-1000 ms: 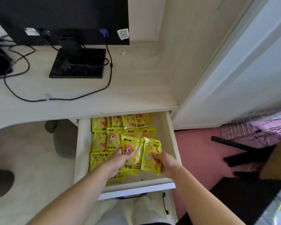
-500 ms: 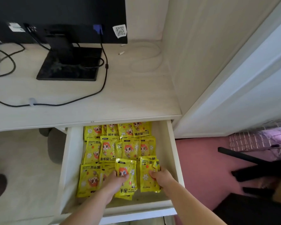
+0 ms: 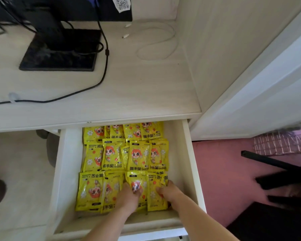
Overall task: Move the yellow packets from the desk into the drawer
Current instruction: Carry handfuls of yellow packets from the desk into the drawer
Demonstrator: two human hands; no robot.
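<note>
Below the pale wooden desk (image 3: 137, 87) the white drawer (image 3: 189, 162) is pulled open. Several yellow packets (image 3: 115, 153) with a red-haired cartoon figure lie in it in three rows. My left hand (image 3: 127, 199) rests in the front row, with its fingers closed on one yellow packet (image 3: 136, 181) that lies flat. Just to its right, my right hand (image 3: 171, 192) grips the edge of a neighbouring packet (image 3: 154, 200) near the drawer's right wall. I see no yellow packets on the desk top.
A black monitor stand (image 3: 59, 56) and its black cable (image 3: 105, 66) sit on the desk's left part. A white cable (image 3: 156, 44) is coiled at the back. A white door panel (image 3: 250, 94) is on the right, above pink floor (image 3: 224, 171) with black chair legs (image 3: 276, 173).
Both hands have lowered their packets from above the drawer into its front row, where the packets now lie flat. The camera has tilted down and moved closer.
</note>
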